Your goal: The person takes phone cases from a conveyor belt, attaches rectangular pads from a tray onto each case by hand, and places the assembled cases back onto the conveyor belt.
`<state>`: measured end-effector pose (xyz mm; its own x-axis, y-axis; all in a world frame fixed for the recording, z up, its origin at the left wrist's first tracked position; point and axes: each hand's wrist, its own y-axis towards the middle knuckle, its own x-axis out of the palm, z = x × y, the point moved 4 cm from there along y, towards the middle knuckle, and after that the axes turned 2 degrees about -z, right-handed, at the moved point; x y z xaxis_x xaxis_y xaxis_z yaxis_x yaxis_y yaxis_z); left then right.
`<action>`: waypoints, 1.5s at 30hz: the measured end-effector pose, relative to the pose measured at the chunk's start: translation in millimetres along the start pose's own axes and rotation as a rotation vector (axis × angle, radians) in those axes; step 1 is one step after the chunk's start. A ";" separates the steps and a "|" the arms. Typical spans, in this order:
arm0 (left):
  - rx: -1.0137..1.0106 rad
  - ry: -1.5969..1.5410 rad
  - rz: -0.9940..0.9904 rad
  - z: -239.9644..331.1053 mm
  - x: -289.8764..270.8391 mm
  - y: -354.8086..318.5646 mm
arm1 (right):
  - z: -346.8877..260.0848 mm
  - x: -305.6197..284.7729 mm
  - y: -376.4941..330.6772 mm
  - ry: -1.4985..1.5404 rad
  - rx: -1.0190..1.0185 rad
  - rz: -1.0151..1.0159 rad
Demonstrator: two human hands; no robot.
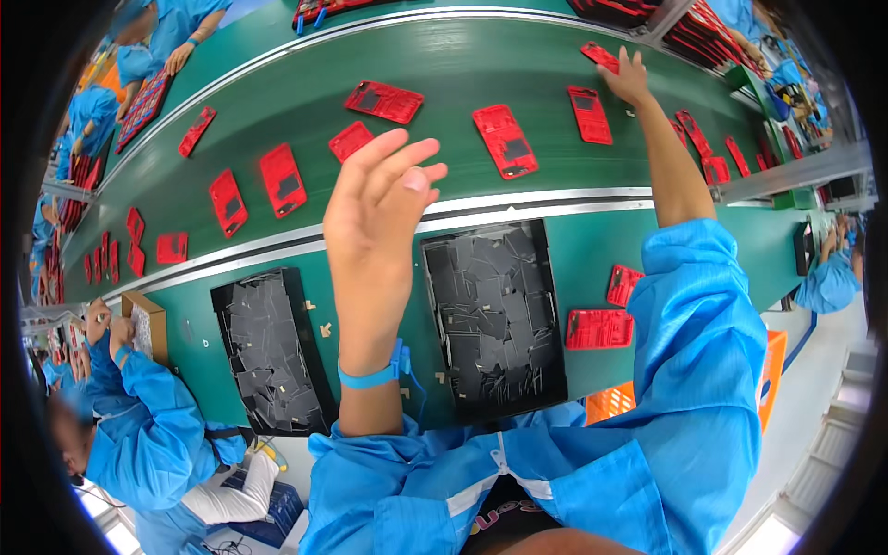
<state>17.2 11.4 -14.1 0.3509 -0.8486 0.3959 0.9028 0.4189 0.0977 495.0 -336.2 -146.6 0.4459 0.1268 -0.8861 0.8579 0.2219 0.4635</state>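
Observation:
My left hand [375, 203] is raised in front of the conveyor, its fingers curved and apart, with nothing in it. A blue wrist strap [370, 378] circles that arm. My right hand [632, 81] reaches far across the green belt, fingers stretched and spread. Beside its thumb lies a red phone-shaped case [599, 55]; whether they touch I cannot tell. Just below is another red case [589, 115] with a dark rectangular patch. Two more, a red case [504, 141] and a red case [385, 102], rest on the belt. Under my left fingers a red case [351, 141] is partly covered.
Black tray [558, 375] and black tray [324, 407], full of thin dark pieces, stand on the near bench. Right of them lies a red case [599, 329]. Metal rails [583, 197] edge the green belt [444, 69]. A co-worker [153, 425] sits at the left by a cardboard box [155, 324].

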 end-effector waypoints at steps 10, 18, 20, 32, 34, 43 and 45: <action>-0.232 0.012 -0.025 -34.7 -10.5 18.1 | -228.0 -219.4 -144.7 1.007 -0.635 -0.482; -0.086 -0.023 -0.081 -9.4 -19.3 11.8 | -238.7 -277.5 -256.2 0.811 -0.551 -0.107; -0.076 -0.027 -0.108 0.7 -19.2 7.8 | -253.5 -261.4 -287.2 0.544 -0.625 -0.318; 0.066 -0.083 -0.231 26.1 -4.8 -12.3 | -274.6 -243.4 -322.1 0.303 -0.594 -0.374; 0.083 -0.098 -0.224 29.6 -6.6 -11.9 | -273.3 -249.2 -315.8 0.409 -0.591 -0.333; 0.092 -0.256 -0.071 12.3 -5.0 -10.6 | -267.5 -328.2 -273.2 1.014 -0.388 0.005; 0.162 -0.185 -0.014 13.5 -4.8 -11.1 | -273.8 -349.8 -264.7 1.145 -0.487 0.116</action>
<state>2.2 15.2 -4.8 0.2736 -0.7873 0.5525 0.8505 0.4663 0.2433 42.0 -174.6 43.3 -0.1754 0.8827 -0.4359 0.5356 0.4571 0.7100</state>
